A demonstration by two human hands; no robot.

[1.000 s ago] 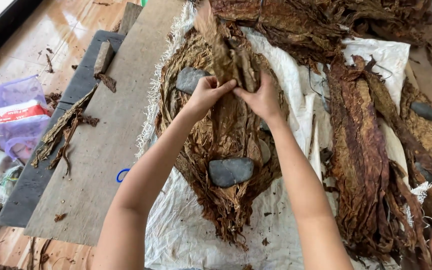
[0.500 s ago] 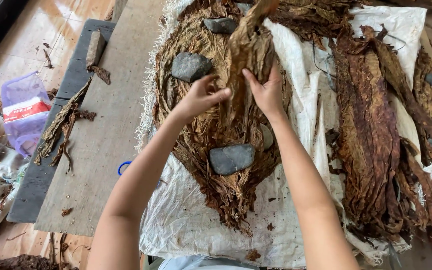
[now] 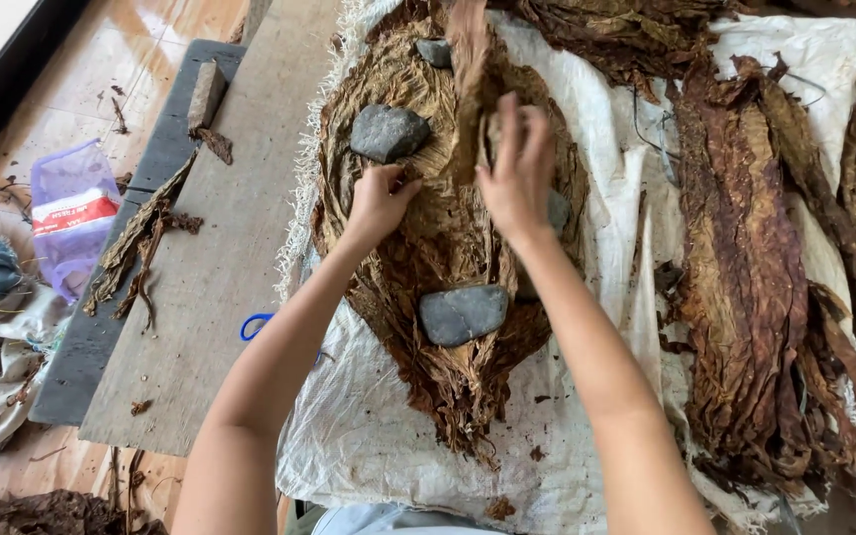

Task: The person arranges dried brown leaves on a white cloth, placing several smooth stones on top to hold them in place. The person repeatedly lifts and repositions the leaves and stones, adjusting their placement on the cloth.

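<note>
Dry, crinkled brown leaves [image 3: 438, 248], matt grey stones [image 3: 463, 314], coarse woven white sacking [image 3: 369, 436].

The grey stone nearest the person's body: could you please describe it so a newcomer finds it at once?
On the white woven sack lies a fan-shaped pile of dried brown leaves. The stone sits on its narrow lower end, below both hands, the flattest of the grey stones and nearest the viewer.

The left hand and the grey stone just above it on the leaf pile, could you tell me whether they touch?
Apart. The head view shows a strip of brown leaf between the left hand and the grey stone; the hand rests on the leaf pile.
</note>
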